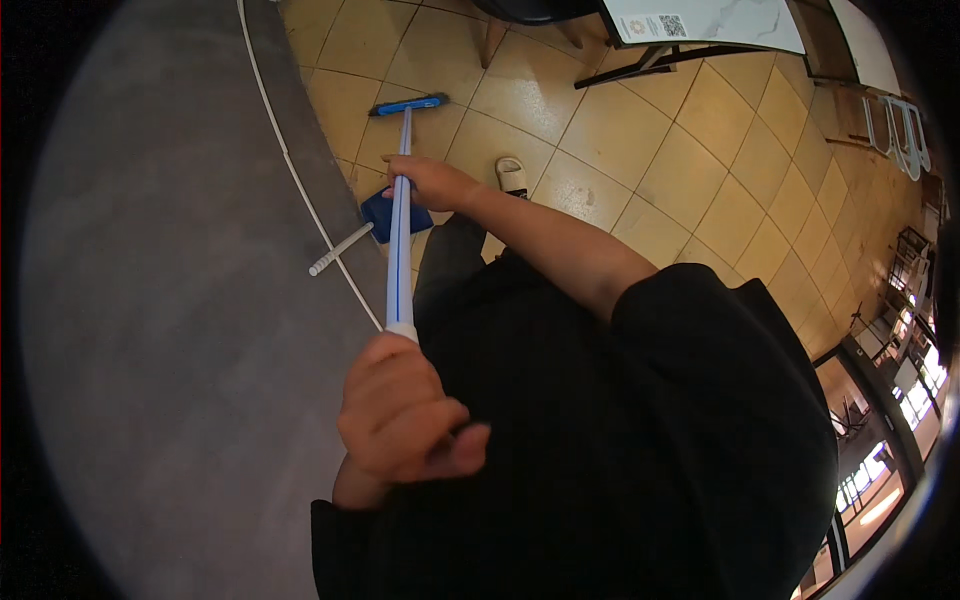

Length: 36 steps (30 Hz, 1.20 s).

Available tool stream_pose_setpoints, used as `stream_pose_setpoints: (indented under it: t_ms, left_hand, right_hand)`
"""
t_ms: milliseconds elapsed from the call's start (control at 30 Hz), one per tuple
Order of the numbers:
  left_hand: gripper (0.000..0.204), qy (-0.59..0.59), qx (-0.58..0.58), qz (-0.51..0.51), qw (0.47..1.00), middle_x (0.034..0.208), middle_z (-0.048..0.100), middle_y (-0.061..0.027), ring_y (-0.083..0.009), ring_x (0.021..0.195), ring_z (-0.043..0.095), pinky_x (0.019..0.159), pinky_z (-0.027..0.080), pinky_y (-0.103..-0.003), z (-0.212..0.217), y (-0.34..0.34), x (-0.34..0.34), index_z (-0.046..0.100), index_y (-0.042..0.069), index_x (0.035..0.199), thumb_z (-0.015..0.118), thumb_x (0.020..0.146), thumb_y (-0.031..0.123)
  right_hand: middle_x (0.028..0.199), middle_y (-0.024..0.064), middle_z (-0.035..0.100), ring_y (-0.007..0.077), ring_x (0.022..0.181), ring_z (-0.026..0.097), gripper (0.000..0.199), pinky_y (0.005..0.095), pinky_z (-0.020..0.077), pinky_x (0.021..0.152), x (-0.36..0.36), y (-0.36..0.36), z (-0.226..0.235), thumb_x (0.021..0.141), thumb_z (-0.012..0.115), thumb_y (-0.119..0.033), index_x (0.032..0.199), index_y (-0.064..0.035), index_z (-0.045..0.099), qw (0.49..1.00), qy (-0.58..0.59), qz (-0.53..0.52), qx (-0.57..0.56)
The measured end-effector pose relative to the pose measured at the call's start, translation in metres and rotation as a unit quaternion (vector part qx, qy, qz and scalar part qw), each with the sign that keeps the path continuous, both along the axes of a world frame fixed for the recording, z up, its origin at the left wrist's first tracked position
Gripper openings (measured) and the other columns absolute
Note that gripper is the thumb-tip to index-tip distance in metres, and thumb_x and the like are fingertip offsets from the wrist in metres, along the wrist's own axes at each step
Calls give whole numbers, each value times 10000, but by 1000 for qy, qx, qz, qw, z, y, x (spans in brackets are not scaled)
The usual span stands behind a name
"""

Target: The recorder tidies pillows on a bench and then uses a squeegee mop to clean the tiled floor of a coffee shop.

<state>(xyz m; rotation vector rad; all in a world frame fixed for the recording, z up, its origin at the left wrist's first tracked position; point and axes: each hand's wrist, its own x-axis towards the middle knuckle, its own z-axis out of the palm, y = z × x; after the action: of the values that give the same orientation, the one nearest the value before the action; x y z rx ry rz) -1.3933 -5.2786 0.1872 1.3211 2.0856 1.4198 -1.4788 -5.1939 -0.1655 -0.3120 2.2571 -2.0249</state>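
Note:
A broom with a long white-and-blue handle point(399, 260) runs away from me. Its blue head with dark bristles point(408, 105) rests on the tiled floor near the grey wall. My left hand point(395, 415) is closed round the top end of the handle, close to my body. Farther down, my right hand point(432, 184) grips the same handle, its fingers wrapped over it. Beneath the handle, against the wall's foot, is a blue dustpan point(380, 215) with a white stick handle point(340, 250). The broom handle and my right hand cover part of the dustpan.
The grey wall point(180, 280) rises close on my left, with a white cable point(285, 150) along it. A white marble-patterned table point(740, 25) and a dark chair point(535, 10) stand ahead. Pale hangers or racks point(905, 140) show at the far right. My shoe point(511, 174) is on the tiles.

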Motion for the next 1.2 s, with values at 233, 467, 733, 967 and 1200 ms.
stream_pose_setpoints:
  t_ms: [233, 467, 733, 967, 1200]
  left_hand:
    - [207, 6, 41, 267, 963, 567, 522, -59, -198, 485, 495, 575, 422, -322, -62, -8, 42, 534, 30, 662, 672, 804, -31]
    - [231, -48, 69, 157, 984, 569, 469, -65, -230, 490, 478, 538, 399, -350, -91, -5, 116, 565, 36, 649, 723, 806, -27]
    - [220, -12, 141, 127, 982, 550, 474, -45, -222, 484, 477, 555, 392, -334, -37, -32, 262, 593, 65, 647, 780, 763, 56]
    - [160, 18, 70, 128, 989, 583, 567, -37, -189, 545, 573, 611, 433, -324, 20, -59, 358, 703, 85, 746, 797, 801, 202]
    - [149, -25, -33, 41, 998, 648, 626, -46, -202, 631, 625, 700, 502, -366, -29, -38, 378, 690, 42, 754, 775, 830, 139]
  right_hand:
    - [1075, 148, 627, 390, 1035, 640, 232, 479, 527, 879, 55, 37, -57, 876, 692, -188, 1092, -123, 639, 985, 36, 49, 163]
    - [1036, 169, 626, 420, 1002, 633, 208, 491, 523, 855, 194, 132, -60, 877, 696, -156, 1060, -103, 613, 968, -10, -25, 250]
    - [1030, 188, 682, 407, 986, 672, 323, 460, 531, 845, 294, 92, 15, 860, 729, -122, 1119, -71, 543, 981, -24, -80, 173]
    - [1063, 146, 701, 375, 1015, 677, 283, 459, 535, 881, 341, 14, 40, 873, 724, -155, 1119, -91, 600, 986, 57, 53, 149]
    - [1037, 170, 690, 371, 1030, 660, 189, 460, 514, 887, 388, -25, -11, 879, 629, -75, 1064, -92, 665, 965, 16, 199, 167]
